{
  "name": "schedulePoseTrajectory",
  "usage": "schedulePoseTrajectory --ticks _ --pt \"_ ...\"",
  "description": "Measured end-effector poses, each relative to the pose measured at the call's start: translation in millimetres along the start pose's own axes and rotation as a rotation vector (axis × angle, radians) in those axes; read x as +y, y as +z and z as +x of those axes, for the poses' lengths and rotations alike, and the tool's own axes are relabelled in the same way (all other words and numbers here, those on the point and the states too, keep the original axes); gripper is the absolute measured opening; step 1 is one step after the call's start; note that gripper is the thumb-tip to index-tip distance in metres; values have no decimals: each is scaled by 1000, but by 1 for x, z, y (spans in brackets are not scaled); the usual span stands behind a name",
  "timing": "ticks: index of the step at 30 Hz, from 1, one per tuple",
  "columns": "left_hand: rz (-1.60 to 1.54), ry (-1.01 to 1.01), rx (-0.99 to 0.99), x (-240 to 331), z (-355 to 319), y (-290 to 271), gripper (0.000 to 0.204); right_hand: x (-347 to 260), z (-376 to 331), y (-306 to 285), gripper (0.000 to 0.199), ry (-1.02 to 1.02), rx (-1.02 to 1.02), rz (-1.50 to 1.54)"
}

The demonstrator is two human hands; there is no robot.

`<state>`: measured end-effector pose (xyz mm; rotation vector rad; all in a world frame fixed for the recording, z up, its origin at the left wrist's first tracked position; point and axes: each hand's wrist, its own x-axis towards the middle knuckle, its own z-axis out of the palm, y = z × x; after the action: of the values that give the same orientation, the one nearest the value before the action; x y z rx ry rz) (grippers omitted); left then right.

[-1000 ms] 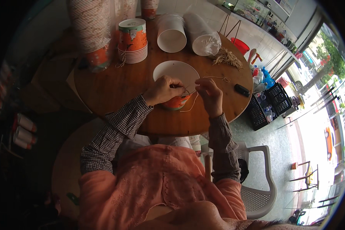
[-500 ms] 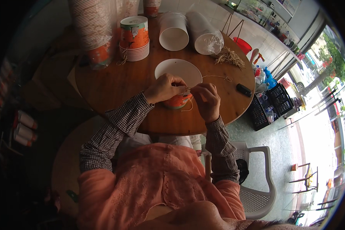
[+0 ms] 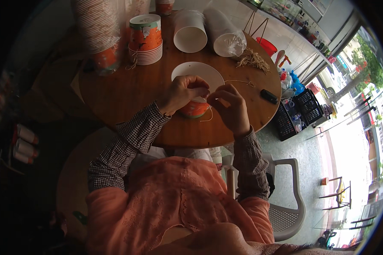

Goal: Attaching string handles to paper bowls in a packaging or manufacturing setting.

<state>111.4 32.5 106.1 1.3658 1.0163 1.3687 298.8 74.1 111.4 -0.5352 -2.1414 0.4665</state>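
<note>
Both hands' grip (pinched) on string (image 3: 236, 81)

You're wearing checked sleeves (image 3: 134, 140) and a peach top (image 3: 174, 199), handling an orange cup (image 3: 194, 109) with white lid (image 3: 198, 73) over brown table (image 3: 127, 93).

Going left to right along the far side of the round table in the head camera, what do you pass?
Tall stack of cups → short orange cup stack → white cup lying open-end forward → bagged sleeve of white cups → bundle of tan strings.
</note>
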Motion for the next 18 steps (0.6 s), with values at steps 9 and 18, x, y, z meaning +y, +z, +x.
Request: schedulePoseTrajectory --ticks 9,18 --pt "14 30 -1 -5 0 6 20 23 6 13 10 262 63 459" --pt "73 78 -28 -10 3 12 26 23 3 16 16 405 89 606"
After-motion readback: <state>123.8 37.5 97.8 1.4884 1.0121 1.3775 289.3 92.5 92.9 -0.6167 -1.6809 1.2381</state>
